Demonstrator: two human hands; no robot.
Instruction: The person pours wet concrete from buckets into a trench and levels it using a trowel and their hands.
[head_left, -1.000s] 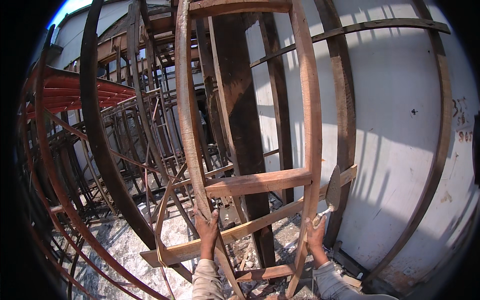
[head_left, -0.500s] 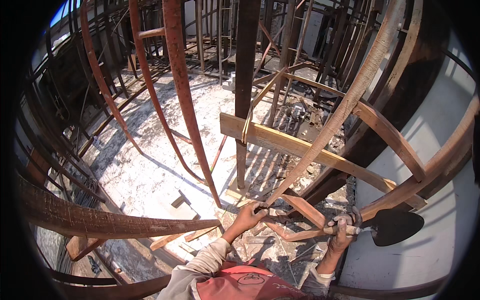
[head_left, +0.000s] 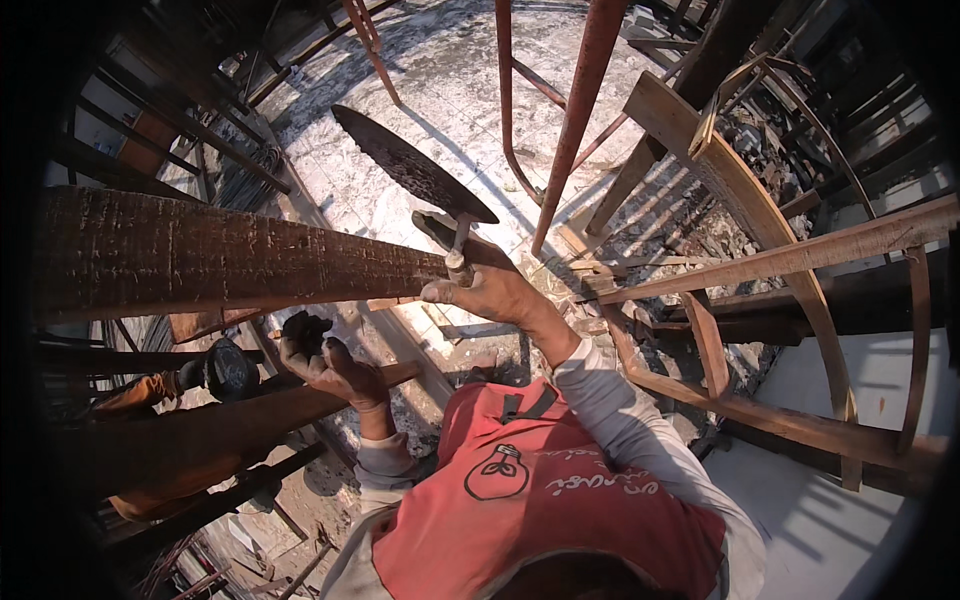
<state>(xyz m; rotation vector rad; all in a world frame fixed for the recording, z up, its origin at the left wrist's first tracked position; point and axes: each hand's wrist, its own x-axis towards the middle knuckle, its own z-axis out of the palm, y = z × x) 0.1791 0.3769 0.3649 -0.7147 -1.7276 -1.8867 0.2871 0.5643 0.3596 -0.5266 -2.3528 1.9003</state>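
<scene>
My right hand (head_left: 500, 290) is closed round the handle of a trowel (head_left: 410, 165) in front of my chest. Its dark, crusted blade points up and to the left, above the white-stained floor. Close beneath that hand ends a thick, rough wooden beam (head_left: 240, 255) coming from the left. Lower down, my left hand (head_left: 345, 378) is over a second wooden beam (head_left: 210, 430), with its fingers loosely apart and partly in shadow. Nothing plainly shows in it. Whether it rests on the beam I cannot tell.
Red metal poles (head_left: 578, 120) stand ahead. A wooden frame (head_left: 710, 350) and a pale plank (head_left: 740, 180) rise at the right beside a white wall (head_left: 830, 380). Between the left beams shows a person's orange clothing (head_left: 145, 395). Rubble (head_left: 760, 140) lies at the far right.
The view has turned left and downward. My right hand has brought the trowel from the far right across to my front. My left hand has left the wooden frame and moved left.
</scene>
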